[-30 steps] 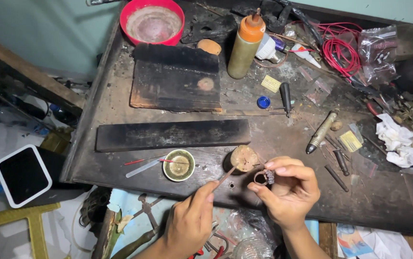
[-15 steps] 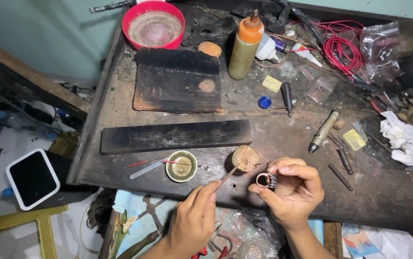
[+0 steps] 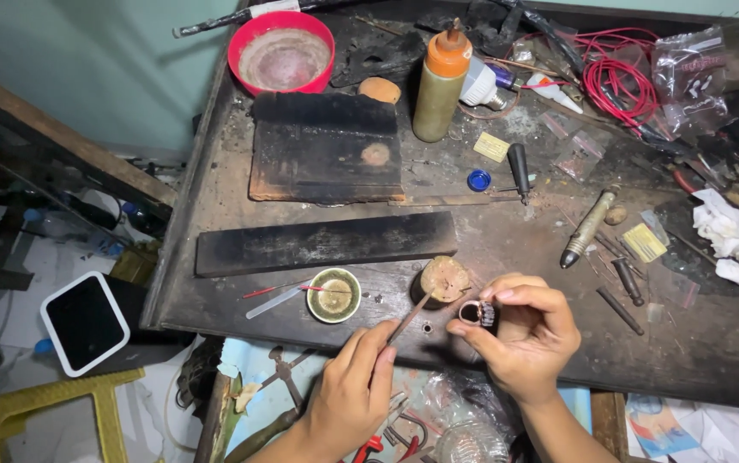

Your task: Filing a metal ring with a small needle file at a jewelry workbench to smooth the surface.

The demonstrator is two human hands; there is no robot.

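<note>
My right hand pinches a small metal ring with a dark stone setting, held just above the near edge of the dark workbench. My left hand grips a thin stick-like tool whose tip reaches up to a small round wooden peg standing on the bench. The ring sits right beside that peg, to its lower right. A small round dish with yellowish content lies left of the peg.
A long black block and a charred square board lie behind. A red bowl, an orange-capped bottle, red wire, hand tools, crumpled tissue crowd the bench. Pliers lie in the drawer below.
Both hands have stayed almost in place; the tool tip stays at the wooden peg and the ring is still pinched. The view has shifted slightly.
</note>
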